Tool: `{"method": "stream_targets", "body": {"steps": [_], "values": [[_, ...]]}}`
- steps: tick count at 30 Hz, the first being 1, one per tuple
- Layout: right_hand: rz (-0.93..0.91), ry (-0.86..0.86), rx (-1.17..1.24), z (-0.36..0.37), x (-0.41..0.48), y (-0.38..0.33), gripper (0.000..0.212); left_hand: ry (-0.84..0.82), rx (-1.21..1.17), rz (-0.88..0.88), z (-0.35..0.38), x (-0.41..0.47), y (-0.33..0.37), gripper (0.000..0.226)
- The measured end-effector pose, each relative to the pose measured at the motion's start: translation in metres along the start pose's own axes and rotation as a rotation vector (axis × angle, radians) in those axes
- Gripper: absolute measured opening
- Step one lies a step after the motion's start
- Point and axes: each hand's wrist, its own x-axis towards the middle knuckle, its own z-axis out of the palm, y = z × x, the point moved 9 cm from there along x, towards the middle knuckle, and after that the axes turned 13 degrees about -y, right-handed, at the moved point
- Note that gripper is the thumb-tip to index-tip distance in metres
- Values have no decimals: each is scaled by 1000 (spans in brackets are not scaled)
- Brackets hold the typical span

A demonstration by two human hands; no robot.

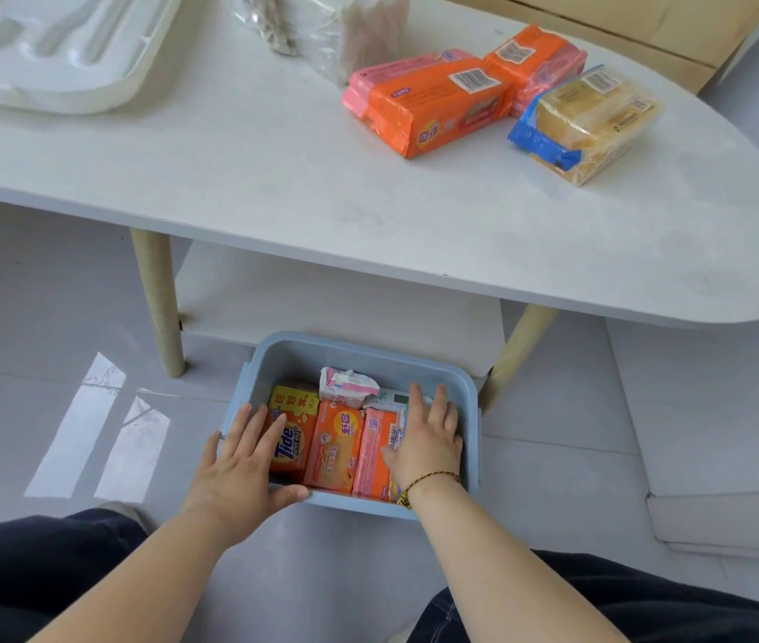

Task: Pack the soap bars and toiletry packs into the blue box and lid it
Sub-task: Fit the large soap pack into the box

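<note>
I see the white worktop [275,187] filling the upper half of my view, with a white moulded plastic tray [57,53] at its far left corner. Below its near edge, the blue box [359,357] sits on the grey floor, uncovered and partly tucked under the worktop's lower shelf. Well apart from the box, up on the worktop's right side, lie a large orange soap pack [428,109], a second orange pack [535,58] just behind it, and a yellow soap pack [595,123] in blue-edged clear wrap.

My left hand [243,461] rests at the box's near left corner, fingers straight and spread over the rim, touching the Tide soap bar [292,440]. My right hand [428,443] lies flat inside the right end, fingers straight, pressing on a pack I cannot make out. Between the hands stand an orange bar [338,450] and a pink bar [375,452], side by side, with a pink-and-white toiletry pack [345,385] behind them.
</note>
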Motion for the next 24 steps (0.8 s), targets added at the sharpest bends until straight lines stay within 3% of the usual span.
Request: {"method": "stream_targets", "body": {"steps": [4, 9, 21, 24], "values": [[139, 39, 88, 1, -3, 11, 97, 171, -316, -50, -17, -10, -17, 120], [193, -22, 164, 2, -2, 12, 100, 52, -732, -24, -8, -6, -29, 118], [-129, -2, 161, 10, -10, -83, 79, -64, -785, 68, -6, -1, -34, 115], [-171, -4, 263, 13, -8, -99, 78, -86, -773, 76, -7, -2, -35, 114]]}}
